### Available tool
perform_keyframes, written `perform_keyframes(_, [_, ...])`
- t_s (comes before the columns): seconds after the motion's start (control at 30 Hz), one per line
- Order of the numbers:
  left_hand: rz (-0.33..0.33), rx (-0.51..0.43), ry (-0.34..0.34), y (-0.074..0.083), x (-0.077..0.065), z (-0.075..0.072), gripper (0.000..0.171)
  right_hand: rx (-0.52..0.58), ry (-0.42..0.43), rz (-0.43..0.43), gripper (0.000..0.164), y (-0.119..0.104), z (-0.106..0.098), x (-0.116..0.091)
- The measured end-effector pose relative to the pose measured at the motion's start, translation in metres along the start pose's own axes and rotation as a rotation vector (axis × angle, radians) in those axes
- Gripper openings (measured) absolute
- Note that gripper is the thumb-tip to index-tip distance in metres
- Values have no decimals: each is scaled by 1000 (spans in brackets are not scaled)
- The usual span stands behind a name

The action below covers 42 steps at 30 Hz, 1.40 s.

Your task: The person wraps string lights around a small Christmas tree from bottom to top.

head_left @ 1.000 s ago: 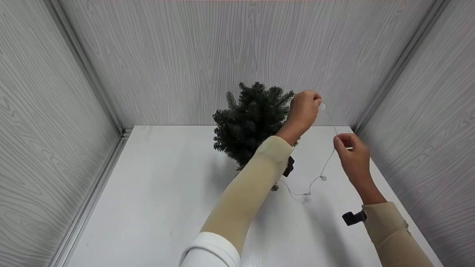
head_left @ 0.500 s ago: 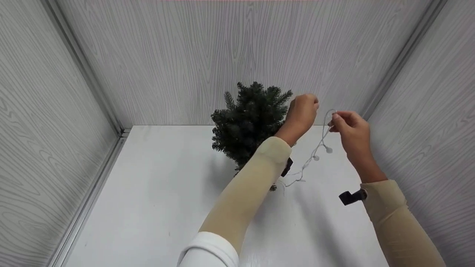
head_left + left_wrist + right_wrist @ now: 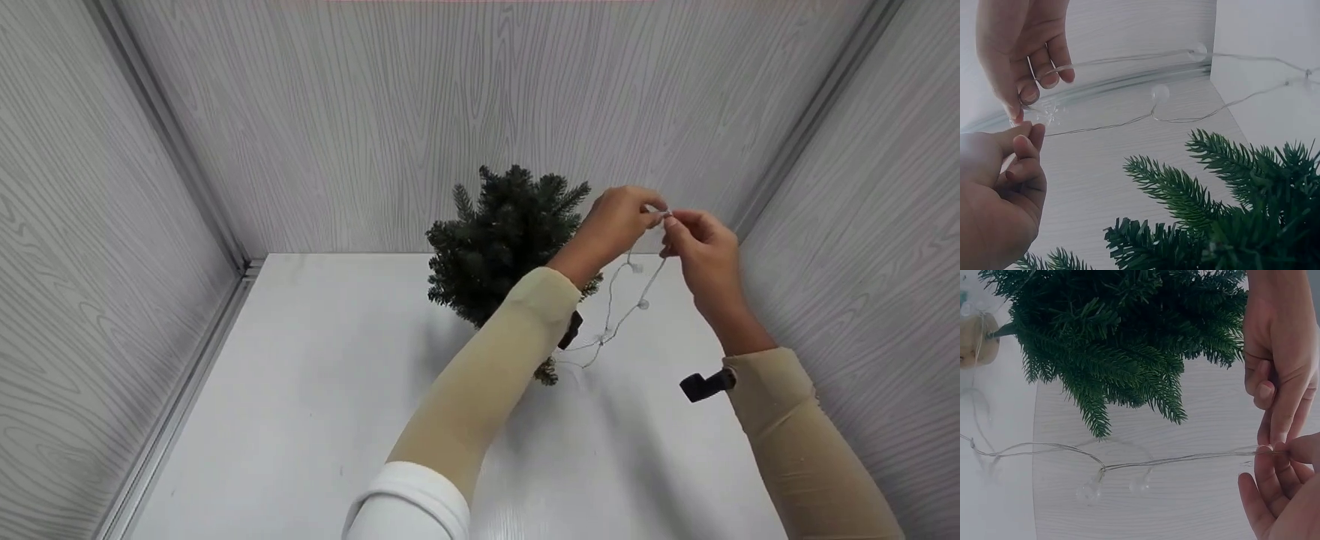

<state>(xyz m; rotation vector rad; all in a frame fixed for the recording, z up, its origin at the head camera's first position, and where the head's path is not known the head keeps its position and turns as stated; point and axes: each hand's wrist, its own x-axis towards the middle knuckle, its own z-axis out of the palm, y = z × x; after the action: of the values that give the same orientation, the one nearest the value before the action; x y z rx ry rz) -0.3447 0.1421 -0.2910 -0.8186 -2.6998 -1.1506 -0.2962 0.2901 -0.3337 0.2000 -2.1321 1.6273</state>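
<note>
Both hands meet in the air to the right of a small artificial Christmas tree (image 3: 499, 247). Between thumb and fingertips, my left hand (image 3: 619, 221) pinches a string of lights. My right hand (image 3: 705, 251) pinches the same string, fingertips right against those of the left. From there the thin wire hangs in two strands, its clear round bulbs (image 3: 1159, 93) spaced along it. In the right wrist view the doubled wire runs left from my right fingers past a bulb (image 3: 1089, 492). The left forearm hides the tree's lower part in the head view.
The tree stands on a round wooden base (image 3: 977, 340), with more wire and bulbs around it. A white table (image 3: 300, 390) carries it all. Wood-grain panels (image 3: 360, 112) enclose the back and both sides.
My right hand has risen and moved in to meet the left, which has reached slightly right. The wire, earlier stretched between the hands and then looped at the right hand, now hangs in two strands.
</note>
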Motion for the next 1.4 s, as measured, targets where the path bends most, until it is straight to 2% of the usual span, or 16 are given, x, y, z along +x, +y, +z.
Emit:
perform_keyframes(0.2, [5, 49, 26, -3, 8, -7, 21, 6, -28, 11, 30, -5, 0, -9])
perform_keyframes(0.37, [-1, 82, 50, -4, 10, -18, 24, -73, -50, 10, 35, -9, 1, -19])
perform_keyframes(0.53, [-37, 54, 57, 0, 9, -37, 25, -149, -72, -7, 35, -13, 2, -29])
perform_keyframes(0.7, [-45, 26, -19, 5, 9, -54, 26, -137, -61, -40, 30, -17, 4, -34])
perform_keyframes(0.93, [-70, -86, -115, 12, 7, -57, 25, -123, 5, -94, 27, -17, 4, -39])
perform_keyframes(1.2, [-61, -171, -116, 12, 9, -62, 24, -97, 3, -108, 25, -17, 3, -47])
perform_keyframes(1.4, [-72, -207, -63, 2, 8, -71, 24, -143, -54, -87, 30, -23, 4, -50])
